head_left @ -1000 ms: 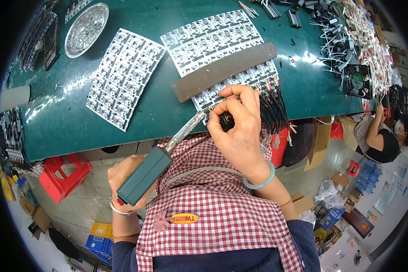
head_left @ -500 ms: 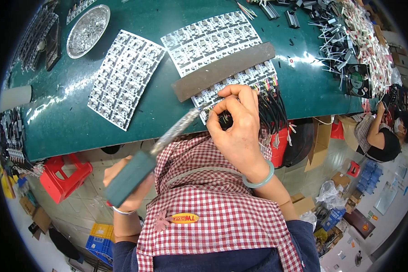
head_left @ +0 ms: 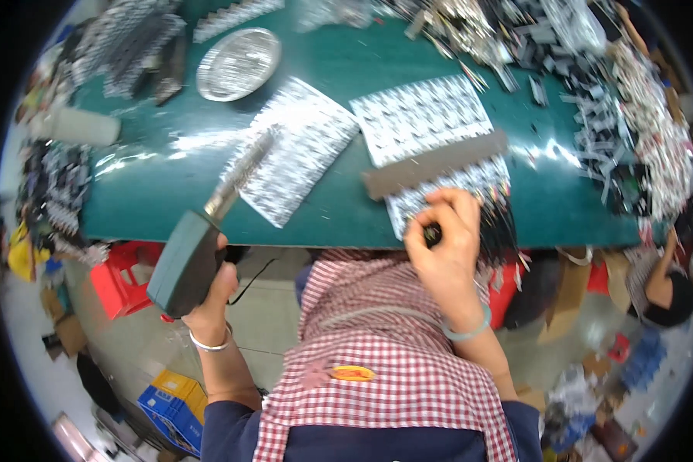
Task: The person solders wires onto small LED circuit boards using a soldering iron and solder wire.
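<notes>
My left hand grips a soldering gun with a dark green handle. Its metal barrel points up and to the right, over the lower left part of a white circuit board panel. My right hand is closed in a pinch at the near edge of a second circuit board panel; what the fingertips hold is hidden and blurred. A flat brown bar lies across that second panel. Black wires with coloured ends hang off its near right edge, beside my right hand.
A round metal dish stands at the back of the green table. Stacked boards lie far left, near a whitish cylinder. Dark parts and piled white wires cover the right side. Red stools stand below the table edge.
The soldering gun has swung left and up, away from the wired panel and my right hand. My right hand keeps its pinch at the panel. The whole view has shifted and blurred.
</notes>
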